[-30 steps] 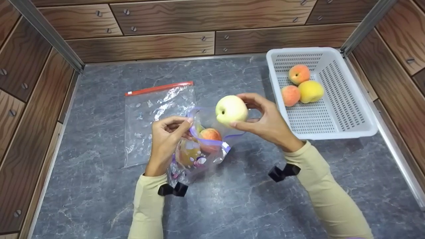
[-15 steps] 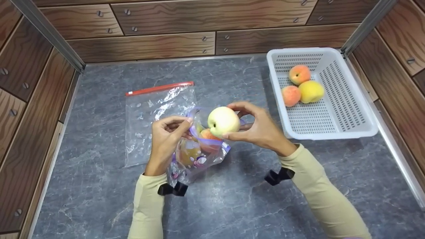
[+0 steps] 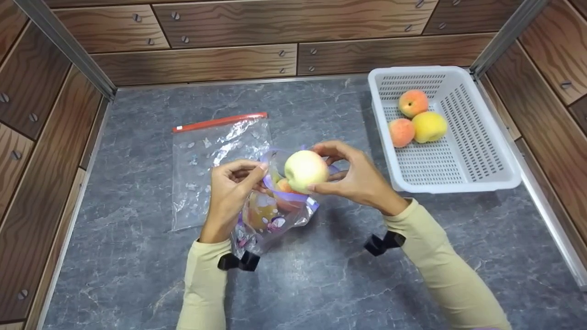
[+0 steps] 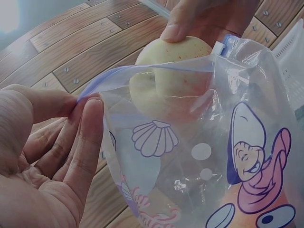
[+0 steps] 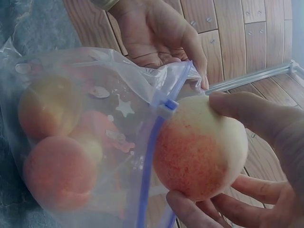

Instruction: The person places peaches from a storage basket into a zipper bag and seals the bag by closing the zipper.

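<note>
My left hand (image 3: 234, 195) pinches the purple zip rim of a clear, printed zip bag (image 4: 156, 175) between thumb and fingers. The bag's mouth gapes, and several fruits, among them a reddish peach (image 5: 59, 173), lie inside. With fingertips and thumb, my right hand (image 3: 355, 178) grips a pale yellow peach (image 3: 306, 170) with a red blush. That peach is at the bag's mouth, its lower part behind the clear front wall in the left wrist view. A white slider (image 3: 312, 202) sits at the right end of the zip.
A second clear bag (image 3: 197, 183) with a red zip lies flat behind my left hand. At the back right, a white plastic basket (image 3: 486, 183) holds two orange peaches (image 3: 413, 103) and a yellow fruit (image 3: 430, 127). Wood-patterned walls (image 3: 229, 27) enclose the grey tabletop (image 3: 321, 284).
My right hand has brought the pale peach left and down into the bag's mouth, tilting it slightly. The left hand has stayed at the rim.
</note>
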The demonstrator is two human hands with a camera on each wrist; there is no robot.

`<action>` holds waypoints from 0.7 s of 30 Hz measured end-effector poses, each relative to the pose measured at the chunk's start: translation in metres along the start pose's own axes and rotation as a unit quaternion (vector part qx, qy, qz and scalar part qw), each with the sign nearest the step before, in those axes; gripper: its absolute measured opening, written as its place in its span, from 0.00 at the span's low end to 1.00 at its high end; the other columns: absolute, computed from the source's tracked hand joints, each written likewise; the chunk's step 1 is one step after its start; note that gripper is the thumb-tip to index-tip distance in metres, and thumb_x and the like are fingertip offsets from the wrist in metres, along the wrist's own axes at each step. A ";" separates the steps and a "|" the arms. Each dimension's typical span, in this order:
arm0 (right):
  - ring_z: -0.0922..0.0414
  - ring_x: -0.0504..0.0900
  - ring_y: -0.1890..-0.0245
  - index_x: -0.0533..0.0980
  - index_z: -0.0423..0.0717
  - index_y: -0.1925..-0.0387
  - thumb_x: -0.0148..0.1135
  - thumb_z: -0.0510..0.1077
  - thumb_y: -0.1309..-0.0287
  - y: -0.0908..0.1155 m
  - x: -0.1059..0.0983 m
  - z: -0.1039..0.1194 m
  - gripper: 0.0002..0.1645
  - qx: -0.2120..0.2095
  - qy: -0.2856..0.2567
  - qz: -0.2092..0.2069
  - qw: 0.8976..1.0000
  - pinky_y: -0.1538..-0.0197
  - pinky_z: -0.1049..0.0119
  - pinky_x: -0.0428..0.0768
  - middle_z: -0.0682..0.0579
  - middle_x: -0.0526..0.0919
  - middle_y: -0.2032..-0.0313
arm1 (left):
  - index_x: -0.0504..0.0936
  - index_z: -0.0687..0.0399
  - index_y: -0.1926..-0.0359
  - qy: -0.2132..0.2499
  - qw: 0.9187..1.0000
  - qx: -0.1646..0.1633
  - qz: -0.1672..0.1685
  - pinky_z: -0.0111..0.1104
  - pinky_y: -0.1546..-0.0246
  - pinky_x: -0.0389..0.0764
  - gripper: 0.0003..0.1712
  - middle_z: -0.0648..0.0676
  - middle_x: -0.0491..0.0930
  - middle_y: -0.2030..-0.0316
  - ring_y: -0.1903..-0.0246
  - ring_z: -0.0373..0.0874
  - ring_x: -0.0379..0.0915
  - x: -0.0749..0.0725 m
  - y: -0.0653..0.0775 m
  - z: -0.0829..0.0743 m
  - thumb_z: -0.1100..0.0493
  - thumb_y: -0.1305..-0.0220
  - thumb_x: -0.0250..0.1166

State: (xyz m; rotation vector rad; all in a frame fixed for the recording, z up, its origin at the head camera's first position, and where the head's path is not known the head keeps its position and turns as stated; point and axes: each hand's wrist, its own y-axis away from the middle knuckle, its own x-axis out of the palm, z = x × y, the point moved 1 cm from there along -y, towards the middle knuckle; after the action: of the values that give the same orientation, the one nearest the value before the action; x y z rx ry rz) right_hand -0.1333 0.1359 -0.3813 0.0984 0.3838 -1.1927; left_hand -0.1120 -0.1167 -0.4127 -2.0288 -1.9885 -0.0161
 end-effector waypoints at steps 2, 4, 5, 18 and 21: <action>0.49 0.78 0.54 0.75 0.38 0.40 0.82 0.37 0.55 -0.001 -0.001 0.001 0.39 0.002 -0.015 -0.004 1.000 0.57 0.53 0.89 0.44 0.83 0.47 | 0.84 0.75 0.65 0.005 1.000 0.000 0.001 0.40 0.78 0.88 0.07 0.60 0.83 0.75 0.81 0.46 0.80 0.000 0.000 0.000 0.69 0.37 0.68; 0.46 0.79 0.54 0.74 0.38 0.39 0.80 0.36 0.52 -0.001 -0.002 0.001 0.37 0.003 -0.020 -0.008 1.000 0.58 0.54 0.89 0.44 0.83 0.47 | 0.85 0.74 0.64 0.007 1.000 -0.003 -0.003 0.39 0.78 0.87 0.06 0.60 0.84 0.74 0.81 0.45 0.80 0.000 0.000 -0.001 0.70 0.37 0.68; 0.45 0.80 0.54 0.75 0.40 0.39 0.79 0.37 0.51 -0.001 -0.003 0.002 0.36 0.003 -0.020 -0.010 1.000 0.59 0.55 0.89 0.44 0.83 0.47 | 0.85 0.74 0.64 0.008 1.000 -0.005 -0.005 0.39 0.77 0.87 0.06 0.59 0.84 0.74 0.80 0.45 0.80 -0.001 0.000 -0.001 0.70 0.37 0.68; 0.49 0.83 0.60 0.74 0.38 0.40 0.74 0.34 0.45 0.000 -0.035 0.001 0.31 0.007 -0.019 -0.052 0.998 0.66 0.61 0.89 0.42 0.82 0.48 | 0.85 0.73 0.64 0.020 1.000 -0.001 -0.020 0.36 0.76 0.88 0.05 0.60 0.85 0.72 0.76 0.45 0.80 -0.004 0.000 -0.001 0.70 0.38 0.68; 0.51 0.83 0.60 0.74 0.37 0.40 0.74 0.34 0.44 -0.002 -0.050 -0.002 0.31 0.008 -0.001 -0.075 0.997 0.65 0.63 0.89 0.45 0.82 0.49 | 0.86 0.72 0.64 0.014 1.000 -0.004 -0.021 0.37 0.76 0.88 0.05 0.60 0.85 0.72 0.76 0.45 0.80 -0.004 0.000 -0.001 0.70 0.38 0.69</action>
State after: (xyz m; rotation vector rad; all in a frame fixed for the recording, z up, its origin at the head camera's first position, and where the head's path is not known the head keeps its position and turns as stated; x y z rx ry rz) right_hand -0.1511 0.1796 -0.3657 0.0830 0.3857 -1.3431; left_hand -0.1116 -0.1212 -0.4128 -1.9803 -2.0172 -0.0629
